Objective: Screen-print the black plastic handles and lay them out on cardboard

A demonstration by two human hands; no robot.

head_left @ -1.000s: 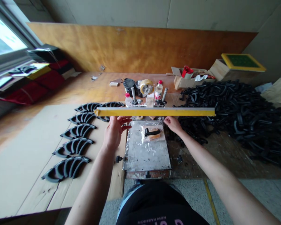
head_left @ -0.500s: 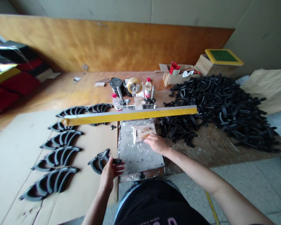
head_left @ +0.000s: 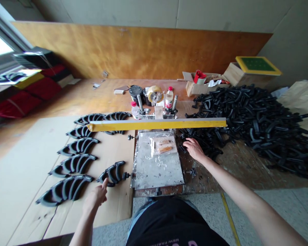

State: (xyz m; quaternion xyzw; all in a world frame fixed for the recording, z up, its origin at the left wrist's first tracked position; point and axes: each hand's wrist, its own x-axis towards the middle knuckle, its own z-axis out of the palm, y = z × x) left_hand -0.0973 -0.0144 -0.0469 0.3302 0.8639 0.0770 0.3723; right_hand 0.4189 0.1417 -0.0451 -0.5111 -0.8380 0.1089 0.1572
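My left hand (head_left: 98, 194) is over the cardboard with its index finger stretched out. That fingertip meets the near end of a short row of curved black plastic handles (head_left: 115, 173), and nothing is held. My right hand (head_left: 194, 149) is open right of the grey metal plate (head_left: 157, 171), its fingers reaching to the near edge of a heap of black handles (head_left: 236, 116). On the plate, a small block with wooden strips (head_left: 165, 149) lies under clear tape. A long yellow-edged frame (head_left: 156, 125) extends across above the plate's far end.
More fanned rows of handles (head_left: 66, 191) lie on the cardboard sheet (head_left: 28, 164) at left. Behind the frame stand a black tub (head_left: 136, 93), a tape roll (head_left: 155, 94) and a red-capped bottle (head_left: 169, 97). Black knobs (head_left: 193, 172) jut from the plate's sides.
My left hand has let go of a black handle, which lies in the short row, and drawn back left. My right hand has moved from the taped block to the heap. The view has shifted.
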